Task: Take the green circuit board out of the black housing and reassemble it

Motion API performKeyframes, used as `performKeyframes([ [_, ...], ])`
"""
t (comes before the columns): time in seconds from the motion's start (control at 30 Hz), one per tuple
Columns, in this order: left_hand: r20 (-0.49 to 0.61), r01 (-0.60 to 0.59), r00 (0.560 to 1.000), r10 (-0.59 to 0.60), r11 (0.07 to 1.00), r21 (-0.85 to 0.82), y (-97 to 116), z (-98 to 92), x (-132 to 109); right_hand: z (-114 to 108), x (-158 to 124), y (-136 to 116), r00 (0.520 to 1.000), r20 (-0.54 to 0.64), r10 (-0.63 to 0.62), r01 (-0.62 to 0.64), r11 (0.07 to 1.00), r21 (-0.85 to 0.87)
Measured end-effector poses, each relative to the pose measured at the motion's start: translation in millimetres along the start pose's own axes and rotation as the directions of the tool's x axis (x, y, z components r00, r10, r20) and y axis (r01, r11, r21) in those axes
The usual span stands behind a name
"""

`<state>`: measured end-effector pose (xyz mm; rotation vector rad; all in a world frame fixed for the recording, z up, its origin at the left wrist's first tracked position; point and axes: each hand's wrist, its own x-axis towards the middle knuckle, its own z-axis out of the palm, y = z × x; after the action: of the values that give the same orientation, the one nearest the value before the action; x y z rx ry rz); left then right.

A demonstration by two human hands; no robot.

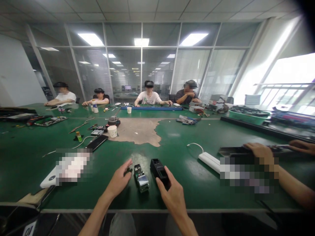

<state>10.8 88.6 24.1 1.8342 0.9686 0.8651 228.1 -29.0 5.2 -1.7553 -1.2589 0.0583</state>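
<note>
A stack of green circuit boards (141, 179) with a small light screen or label on top lies on the green table (98, 196) in front of me. My left hand (119, 179) is to the left of it, holding nothing, with its fingers stretched and apart. To the right of the boards, a black plastic housing (157, 168) with cut-out openings is tilted on or just above the table. My right hand (172, 190) grips its near end, the thumb on the left side and the fingers on the right.
A co-worker's hand (261, 152) rests on a long dark part at right, near a white power strip (209, 162). Left are a white device (48, 178), a black phone-like slab (98, 141) and a paper cup (112, 131). A brown mat (140, 129) lies ahead; several people sit opposite.
</note>
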Motion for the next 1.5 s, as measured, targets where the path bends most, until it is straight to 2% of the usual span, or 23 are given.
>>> performKeyframes([
  [0.07,0.104,-0.087,0.992,0.073,0.987,0.137,0.8,-6.5,1.3,4.3,-3.2,6.4,0.999,0.015,-0.044,0.044,0.998,-0.04],
  [0.17,0.235,-0.101,0.97,0.058,0.979,0.178,-1.5,-14.5,-3.4,9.1,-7.7,11.7,0.991,0.009,-0.135,0.135,0.986,-0.097],
  [0.23,0.282,-0.159,0.955,0.097,0.966,0.204,-3.7,-15.0,-7.3,11.5,-9.5,13.9,0.986,0.008,-0.164,0.164,0.979,-0.125],
  [0.4,0.207,-0.238,0.964,0.168,0.891,0.386,-3.0,0.4,-9.6,16.5,-8.9,16.4,0.987,0.014,-0.16,0.16,0.972,-0.172],
  [0.5,0.159,-0.204,0.976,0.148,0.877,0.436,1.0,8.1,-8.0,18.1,-7.5,16.9,0.987,0.02,-0.161,0.162,0.97,-0.184],
  [0.83,0.111,-0.155,0.987,0.12,0.898,0.411,10.3,16.5,-9.1,19.2,-3.9,18.1,0.986,-0.01,-0.165,0.162,0.976,-0.146],
  [0.93,0.085,-0.148,0.989,0.124,0.911,0.384,10.4,19.1,-12.2,17.2,-3.9,18.0,0.996,0.015,-0.085,0.086,0.99,-0.108],
  [1.0,0.083,-0.141,0.989,0.118,0.918,0.37,9.7,18.7,-13.2,14.1,-2.2,15.7,1.0,0.016,0.014,-0.013,0.998,-0.06],
  [1.07,0.081,-0.125,0.991,0.102,0.924,0.361,8.2,17.3,-13.0,9.7,1.1,9.3,0.991,0.028,0.129,-0.13,0.991,0.039],
  [1.13,0.079,-0.117,0.992,0.095,0.925,0.362,6.2,15.6,-12.3,5.5,5.1,-2.5,0.979,0.068,0.193,-0.202,0.964,0.172],
  [1.2,0.089,-0.134,0.99,0.107,0.915,0.381,4.8,14.4,-11.9,3.0,8.3,-18.3,0.981,0.1,0.164,-0.185,0.946,0.268],
  [1.27,0.109,-0.16,0.986,0.126,0.904,0.397,4.5,13.6,-12.2,3.6,9.5,-34.5,0.988,0.116,0.103,-0.132,0.951,0.278],
  [1.37,0.117,-0.167,0.984,0.132,0.907,0.385,5.9,12.9,-13.4,10.5,7.0,-51.6,0.99,0.135,0.047,-0.076,0.973,0.216],
  [1.5,0.098,-0.158,0.987,0.13,0.91,0.382,5.7,13.8,-13.4,23.5,4.1,-59.6,0.988,0.154,-0.009,-0.005,0.995,0.096],
])
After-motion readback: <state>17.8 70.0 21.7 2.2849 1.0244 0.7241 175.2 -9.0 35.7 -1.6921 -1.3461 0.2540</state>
